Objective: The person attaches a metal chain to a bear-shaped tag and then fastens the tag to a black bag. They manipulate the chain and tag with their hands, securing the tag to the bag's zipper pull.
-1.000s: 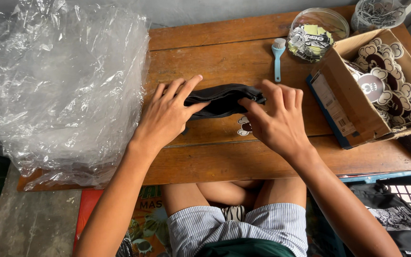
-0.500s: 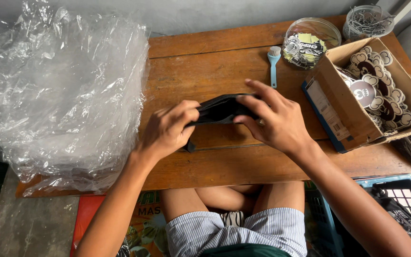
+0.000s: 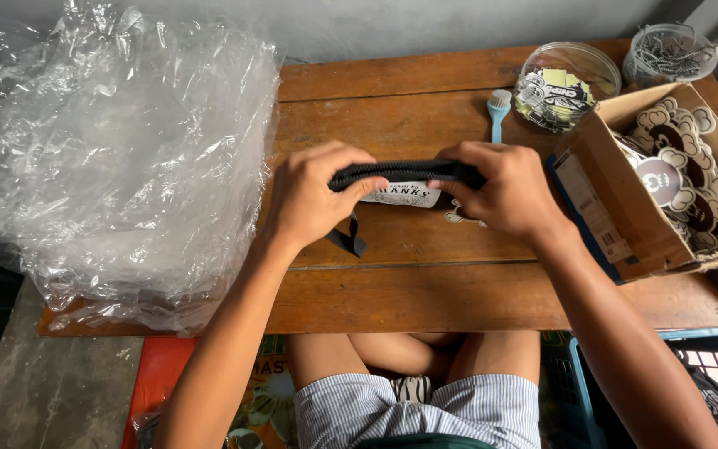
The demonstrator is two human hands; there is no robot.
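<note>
Hands (image 3: 317, 195) (image 3: 504, 191) gripping black pouch (image 3: 409, 175) (wooden table (image 3: 425, 274))

Clear plastic bags (image 3: 118, 158), blue brush (image 3: 499, 111), sticker jar (image 3: 563, 87), cardboard box (image 3: 617, 199) on wooden table (image 3: 425, 287).

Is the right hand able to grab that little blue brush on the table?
Probably yes, once it lets go. The right hand grips the black pouch now, but the blue brush lies just beyond its knuckles on bare wood, with nothing between.
</note>
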